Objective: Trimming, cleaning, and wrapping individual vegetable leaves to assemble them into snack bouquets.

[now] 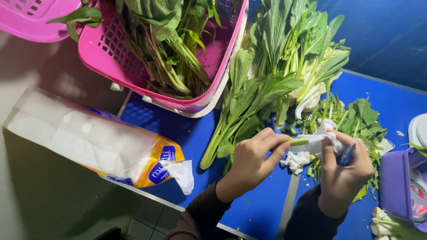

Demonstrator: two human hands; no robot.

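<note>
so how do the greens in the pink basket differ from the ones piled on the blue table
The greens in the pink basket are thin-stemmed, lying inside the basket; the greens on the table are loose on the blue table, some with thick pale stalks. Both are leafy and green.

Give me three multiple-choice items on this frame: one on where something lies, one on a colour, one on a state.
1. Where does the pack of paper towels lie?
A. inside the basket
B. at the table's left edge
C. under the greens

2. What colour is the basket with leafy stalks in it?
A. pink
B. white
C. green

3. What is the left hand doing?
A. resting flat on the table
B. pinching a green stalk
C. gripping the basket rim

Answers: 1 B, the pack overhangs the blue table on the left; 2 A, its lattice wall is bright pink; 3 B, its fingers close on a green stalk that the right hand wraps in white tissue.
</note>
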